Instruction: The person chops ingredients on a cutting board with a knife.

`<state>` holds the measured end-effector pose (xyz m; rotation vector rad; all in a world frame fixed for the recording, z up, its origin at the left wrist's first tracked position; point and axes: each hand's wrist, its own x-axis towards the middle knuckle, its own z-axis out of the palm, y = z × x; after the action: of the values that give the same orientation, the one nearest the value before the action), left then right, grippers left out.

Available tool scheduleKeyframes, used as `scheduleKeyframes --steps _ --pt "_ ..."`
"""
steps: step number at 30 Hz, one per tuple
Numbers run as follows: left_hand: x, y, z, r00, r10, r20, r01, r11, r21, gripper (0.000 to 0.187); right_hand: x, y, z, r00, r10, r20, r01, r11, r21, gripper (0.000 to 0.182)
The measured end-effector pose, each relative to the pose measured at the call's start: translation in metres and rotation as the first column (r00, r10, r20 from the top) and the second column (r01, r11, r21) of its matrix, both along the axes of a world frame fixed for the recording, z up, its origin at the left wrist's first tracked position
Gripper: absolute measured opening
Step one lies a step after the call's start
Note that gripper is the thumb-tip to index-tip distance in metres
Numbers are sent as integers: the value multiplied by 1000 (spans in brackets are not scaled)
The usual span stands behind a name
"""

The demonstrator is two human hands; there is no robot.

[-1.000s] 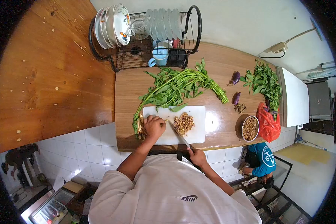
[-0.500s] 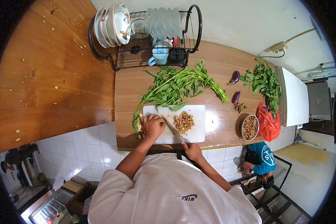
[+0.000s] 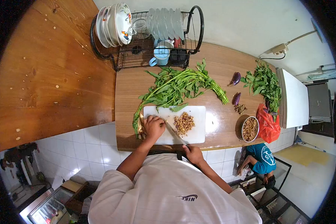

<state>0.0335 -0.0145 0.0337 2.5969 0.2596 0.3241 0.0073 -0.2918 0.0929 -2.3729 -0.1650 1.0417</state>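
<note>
Chopped brown bits (image 3: 184,124) sit by the slim metal knife (image 3: 174,131) the right hand (image 3: 192,153) grips, left hand (image 3: 154,128) curled, probably steadying something I can't see.

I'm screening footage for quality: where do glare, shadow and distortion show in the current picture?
Head view, glare: a white patch washes out the brown wood-grain table just right of the white rectangular cutting board; head view, shadow: a dark patch falls left of the round pale bowl; head view, distortion: fisheye curvature, with black corners.

Head view, forward and down onto worktop (image 3: 217,69) (wide; edges perhaps distorted).
</note>
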Motion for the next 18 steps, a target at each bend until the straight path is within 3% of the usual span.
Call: scheduleKeyframes --steps 10,13,18 --pt "0 -1 -2 1000 25 0 -25 1000 -11 6 -1 -5 -17 999 -18 -42 19 1000 5 67" --pt "-1 -3 -4 1000 25 -7 -25 1000 -7 6 7 0 -19 998 47 -48 -49 997 -52 68" --pt "0 -1 -8 1000 25 0 -25 999 -26 7 6 -7 1 994 56 92 -50 997 -63 65"
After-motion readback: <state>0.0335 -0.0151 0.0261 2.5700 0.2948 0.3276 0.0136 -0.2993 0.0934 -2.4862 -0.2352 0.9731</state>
